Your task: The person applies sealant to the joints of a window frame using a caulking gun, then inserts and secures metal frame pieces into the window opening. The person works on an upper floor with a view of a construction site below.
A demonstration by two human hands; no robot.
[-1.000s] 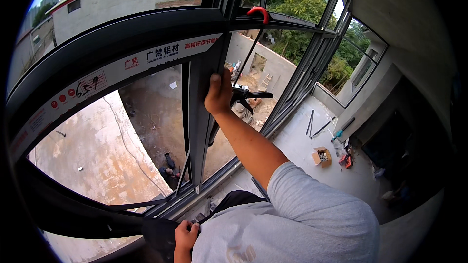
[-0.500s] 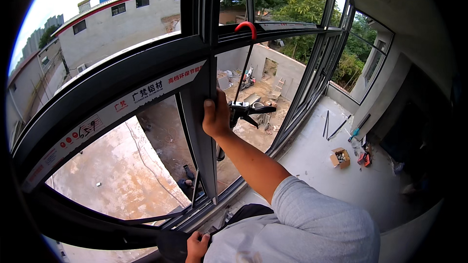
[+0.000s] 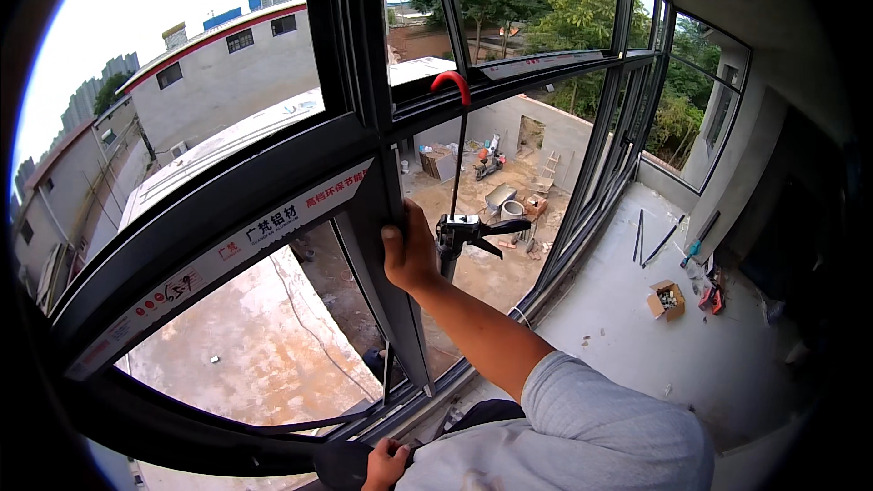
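My right hand (image 3: pixel 411 255) reaches across and is closed around the dark grey vertical post (image 3: pixel 389 282) of a window frame. Just beyond it hangs a black caulking gun (image 3: pixel 471 232), caught by the red hook (image 3: pixel 452 82) at the end of its rod on the crossbar above. Its lower part is partly hidden behind my hand and forearm. Low in the picture, my left hand (image 3: pixel 386 464) has its fingers curled in beside something black near my body. Whatever those fingers hold, if anything, is hidden.
A printed protective strip (image 3: pixel 227 255) covers the crossbar at left. Through the openings show a yard far below and a pale slab (image 3: pixel 245 336). On the floor at right lie an open cardboard box (image 3: pixel 667 301), dark bars (image 3: pixel 639 236) and red tools (image 3: pixel 716 295).
My view has shifted, so the window and floor sit a little differently in the picture. The right hand stays on the post, and the caulking gun still hangs from the crossbar.
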